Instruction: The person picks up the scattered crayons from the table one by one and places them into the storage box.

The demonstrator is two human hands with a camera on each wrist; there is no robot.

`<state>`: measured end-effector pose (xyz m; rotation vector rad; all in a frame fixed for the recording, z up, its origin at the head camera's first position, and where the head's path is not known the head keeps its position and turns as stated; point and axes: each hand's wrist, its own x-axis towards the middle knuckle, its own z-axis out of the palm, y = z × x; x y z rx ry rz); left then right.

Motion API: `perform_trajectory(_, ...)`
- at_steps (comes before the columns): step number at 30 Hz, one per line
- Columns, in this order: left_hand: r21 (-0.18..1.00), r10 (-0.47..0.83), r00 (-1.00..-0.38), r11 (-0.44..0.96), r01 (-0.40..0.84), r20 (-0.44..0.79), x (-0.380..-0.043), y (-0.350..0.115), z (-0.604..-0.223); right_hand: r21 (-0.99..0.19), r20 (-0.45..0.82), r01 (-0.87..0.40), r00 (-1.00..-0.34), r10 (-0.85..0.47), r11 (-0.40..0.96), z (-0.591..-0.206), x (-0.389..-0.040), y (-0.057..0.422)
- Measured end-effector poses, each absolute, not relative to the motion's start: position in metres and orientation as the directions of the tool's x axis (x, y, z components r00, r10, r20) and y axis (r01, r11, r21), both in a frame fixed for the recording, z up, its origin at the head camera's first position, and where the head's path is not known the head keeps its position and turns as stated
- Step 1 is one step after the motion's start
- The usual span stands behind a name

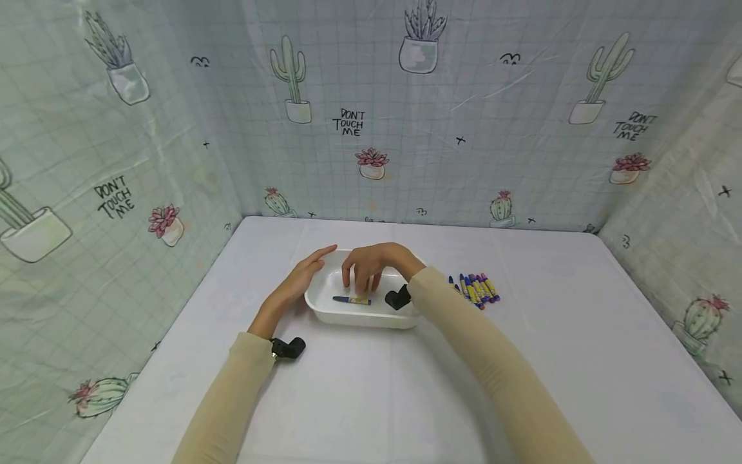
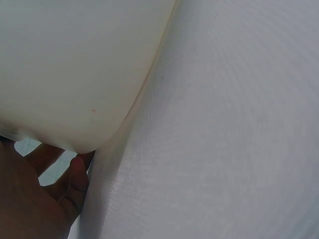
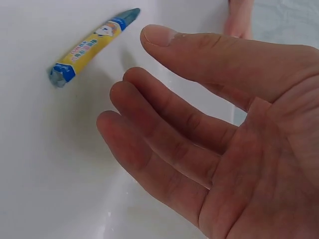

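Concealment was noted first. In the head view the right sleeve (image 1: pixel 487 361) and the black device at its cuff (image 1: pixel 398 297) covered the right end of the white tray (image 1: pixel 348 320) and part of the loose crayons (image 1: pixel 478 288) at centre right, so no count of those was made. In the left wrist view the left hand (image 1: pixel 301 277) was cut off at the lower left, and the tray ran off the upper left of the frame.

The wrapped crayon (image 1: pixel 351 300) lay on the tray floor, near the front wall, tip toward the left in the head view. The right hand (image 1: pixel 368 265) was over the tray, its fingers loosely bent and empty, with a moderately wide gap between thumb and fingers. In the right wrist view the crayon lay at the upper left, just beyond the thumb tip and apart from all fingers. The left hand touched the tray's left end; the wrist view was poor, and whether the fingers closed round the rim could not be told.

The tray was smooth and glossy, with rounded corners. The crayon had a blue-green tip and a yellow and blue wrapper bearing print. The table (image 1: pixel 348 399) was covered in white, faintly creased material; the backdrop (image 1: pixel 232 109), wrinkled sheeting, carried a grid and potted cacti.
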<state>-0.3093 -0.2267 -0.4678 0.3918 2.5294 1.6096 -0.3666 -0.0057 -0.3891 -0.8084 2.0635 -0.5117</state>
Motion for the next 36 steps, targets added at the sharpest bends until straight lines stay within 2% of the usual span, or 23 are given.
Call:
perform_trajectory(6, 0.902, 0.279, -0.959, 0.401, 0.162, 0.049, -0.308, -0.227, -0.468, -0.631, -0.512, -0.377, -0.455, -0.729, 0.678, -0.378, -0.366, 0.007)
perform_trajectory(13, 0.913, 0.257, -0.966, 0.392, 0.115, 0.011, -0.307, -0.223, -0.466, -0.632, -0.436, -0.426, -0.495, -0.751, 0.648, -0.369, -0.368, 0.036)
perform_trajectory(24, 0.915, 0.249, -0.969, 0.391, 0.101, 0.0, -0.306, -0.223, -0.466, -0.659, -0.247, -0.438, -0.642, -0.726, 0.612, -0.352, -0.359, 0.098)
perform_trajectory(36, 0.909, 0.261, -0.965, 0.398, 0.122, 0.015, -0.306, -0.223, -0.467, -0.666, -0.153, -0.375, -0.777, -0.611, 0.644, -0.353, -0.343, 0.166)
